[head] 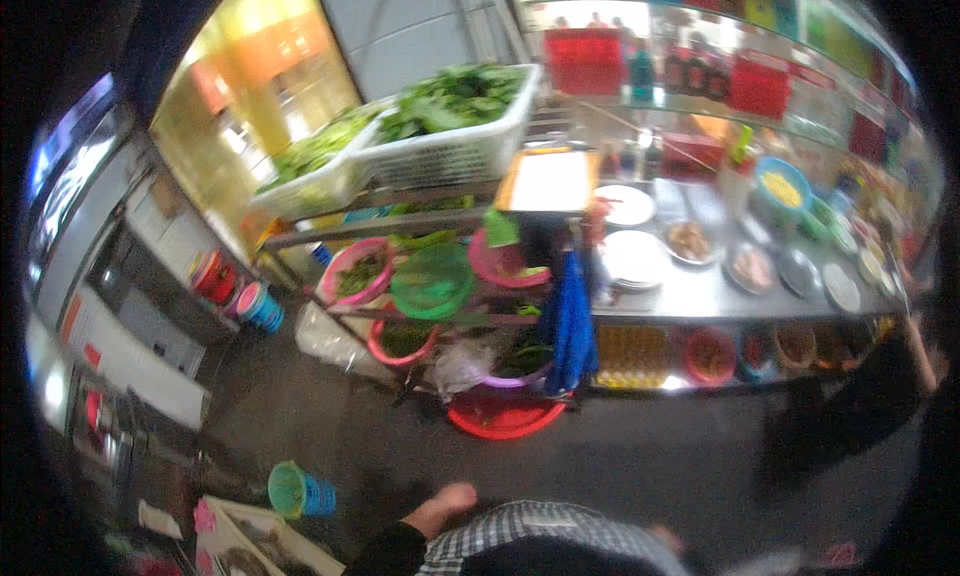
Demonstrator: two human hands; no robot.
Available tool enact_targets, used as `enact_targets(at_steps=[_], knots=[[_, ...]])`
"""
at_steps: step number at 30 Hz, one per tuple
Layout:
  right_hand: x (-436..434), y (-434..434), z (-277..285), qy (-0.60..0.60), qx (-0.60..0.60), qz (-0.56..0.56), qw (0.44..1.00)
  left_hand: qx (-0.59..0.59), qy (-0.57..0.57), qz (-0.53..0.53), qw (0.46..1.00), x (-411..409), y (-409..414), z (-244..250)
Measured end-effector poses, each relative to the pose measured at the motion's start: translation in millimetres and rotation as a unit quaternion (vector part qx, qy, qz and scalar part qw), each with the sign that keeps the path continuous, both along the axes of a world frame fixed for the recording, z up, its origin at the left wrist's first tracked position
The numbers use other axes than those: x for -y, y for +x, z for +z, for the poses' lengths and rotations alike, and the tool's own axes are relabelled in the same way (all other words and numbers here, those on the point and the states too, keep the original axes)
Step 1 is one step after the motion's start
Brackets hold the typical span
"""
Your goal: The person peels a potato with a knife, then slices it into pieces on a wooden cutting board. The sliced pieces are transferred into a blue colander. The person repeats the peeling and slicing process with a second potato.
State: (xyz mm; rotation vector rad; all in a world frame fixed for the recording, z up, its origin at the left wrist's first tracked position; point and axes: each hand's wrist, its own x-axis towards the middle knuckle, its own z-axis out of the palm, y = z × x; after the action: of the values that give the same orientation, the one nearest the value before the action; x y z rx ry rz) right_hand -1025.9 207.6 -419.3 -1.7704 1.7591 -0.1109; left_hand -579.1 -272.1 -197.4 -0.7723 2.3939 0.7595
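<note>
My left hand [448, 502], blurred, hangs in front of me beside a checked apron [525, 520]. Nothing shows in it, but its fingers are not distinct. Only a small blurred part of my right hand [666, 535] appears at the apron's other side. Ahead stands a rack with white baskets [442, 160] of leafy greens and colored basins below, among them a green basin [433, 280]. To its right, a steel counter [630, 300] bears stacked white plates [634, 257] and several dishes of food. A blue cloth [571, 325] hangs at its near corner.
A bucket with a green inside [289, 490] stands on the dark floor [360, 441] at left. A red basin [506, 417] sits low under the rack. Another person's arm [919, 355] reaches in at far right. Stacked buckets [259, 310] stand by the left wall.
</note>
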Motion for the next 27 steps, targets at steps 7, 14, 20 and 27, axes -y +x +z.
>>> enact_targets(at_steps=[7,14,20,27], knots=[[159.2,-27.7,96.2,0.167,-0.167,0.124,0.964,-0.027,0.032,0.18,0.983,-18.2,63.5,29.5],[334.6,74.7,242.2,0.006,0.094,0.033,0.995,-0.172,-0.004,0.177,0.969,103.1,118.9,172.7],[432.3,170.4,240.0,-0.053,0.138,0.18,0.972,-0.236,-0.14,0.058,0.96,207.1,132.7,454.6],[575.7,271.4,279.3,0.149,0.042,0.133,0.979,-0.329,-0.144,-0.187,0.914,213.4,163.6,581.1]])
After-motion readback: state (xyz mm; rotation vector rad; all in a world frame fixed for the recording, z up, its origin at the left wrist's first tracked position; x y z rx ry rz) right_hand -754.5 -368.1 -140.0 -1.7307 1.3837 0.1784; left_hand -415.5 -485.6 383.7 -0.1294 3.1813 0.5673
